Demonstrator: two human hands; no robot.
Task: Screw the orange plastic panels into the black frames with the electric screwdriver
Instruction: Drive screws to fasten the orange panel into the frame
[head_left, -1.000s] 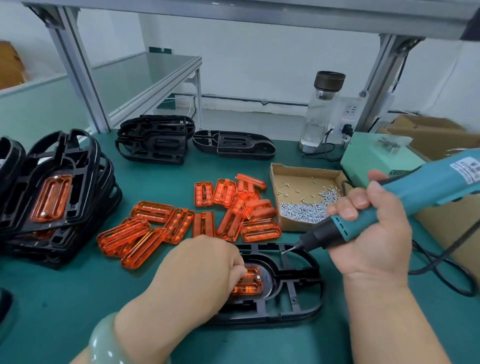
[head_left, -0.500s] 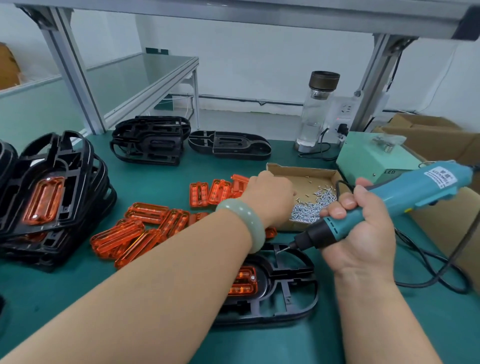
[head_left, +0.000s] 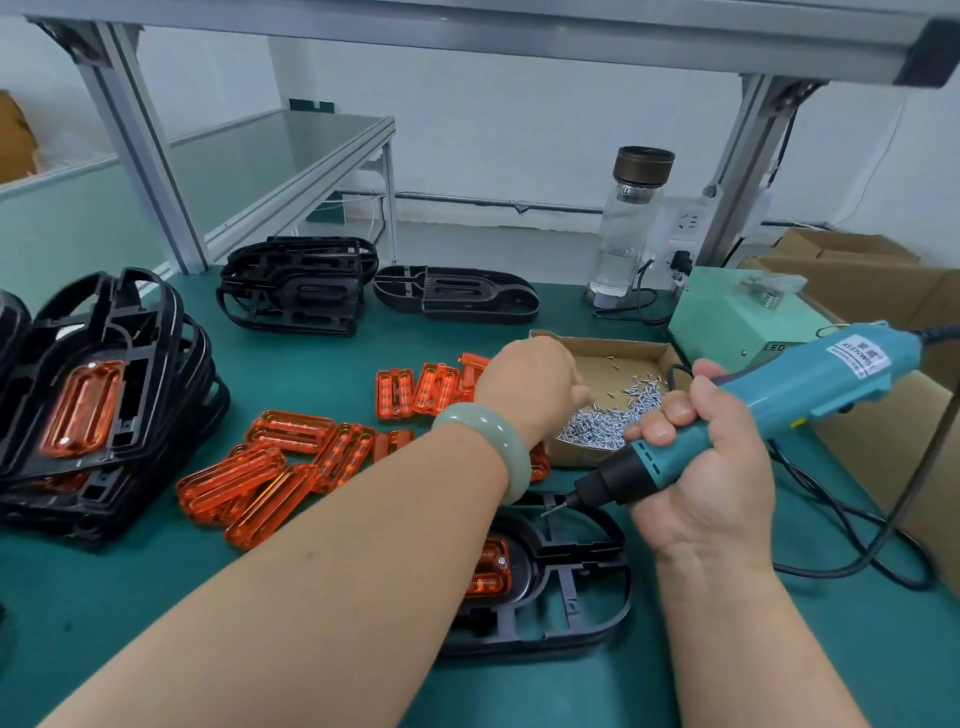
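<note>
A black frame (head_left: 576, 597) lies on the green mat in front of me, partly under my left forearm. An orange panel (head_left: 491, 569) sits in it with one screw head showing. My right hand (head_left: 711, 467) is closed around the teal electric screwdriver (head_left: 810, 395), whose bit hovers just above the frame's far end. My left hand (head_left: 535, 384) reaches into the cardboard box (head_left: 644, 353) over the pile of small silver screws (head_left: 618, 415); its fingertips are hidden, so I cannot tell whether it holds a screw. Loose orange panels (head_left: 280, 467) lie spread to the left.
A stack of finished frames with orange panels (head_left: 93, 405) stands at the left. Bare black frames (head_left: 296, 291) lie at the back. A glass bottle (head_left: 631, 223), a green power unit (head_left: 737, 312) and brown cartons (head_left: 883, 291) stand at the right. The screwdriver's black cable (head_left: 852, 545) loops over the mat.
My left hand left the orange panel in the frame and reached forward into the screw box. The screwdriver stayed over the frame, shifting slightly.
</note>
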